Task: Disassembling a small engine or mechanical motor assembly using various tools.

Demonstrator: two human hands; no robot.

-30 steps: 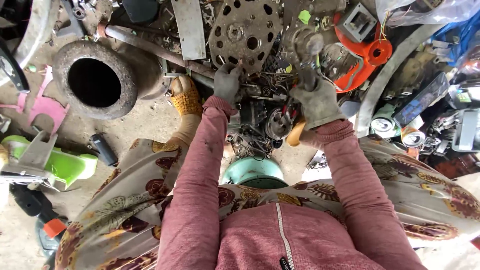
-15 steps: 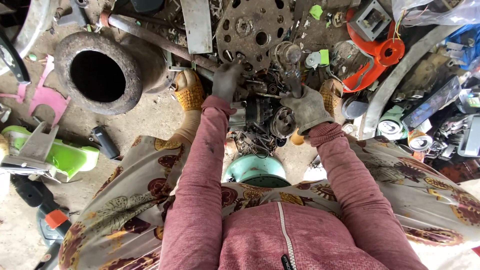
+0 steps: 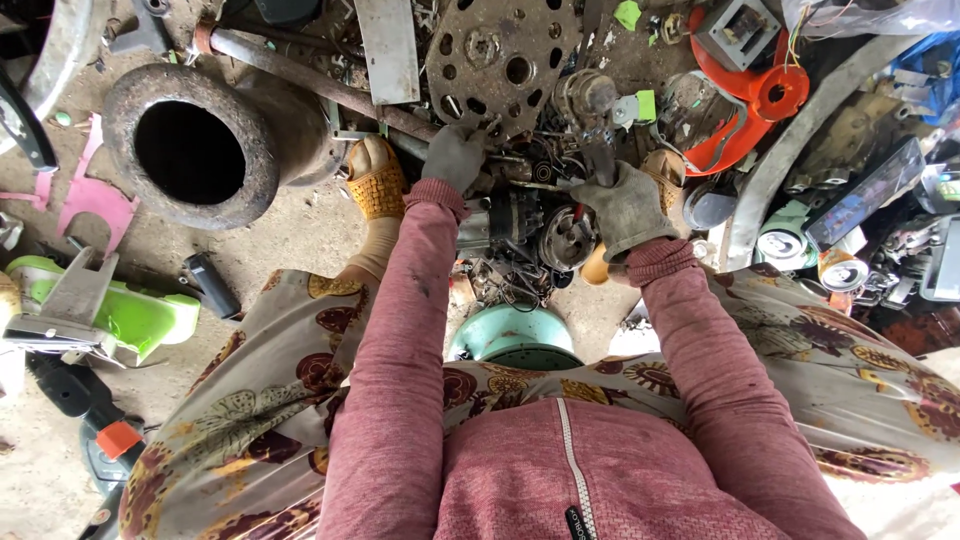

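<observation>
Gloved right hand (image 3: 625,208) grips tool (image 3: 603,160) nr green tag (image 3: 646,104).

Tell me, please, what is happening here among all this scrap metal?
A person seated low on the ground, in grey work gloves, is handling a small grey metal motor-like part between their feet. The left hand rests on the scrap just above it, while the right hand grips a dark tool. A rusty perforated metal disc and a round dark pipe opening lie nearby.
</observation>
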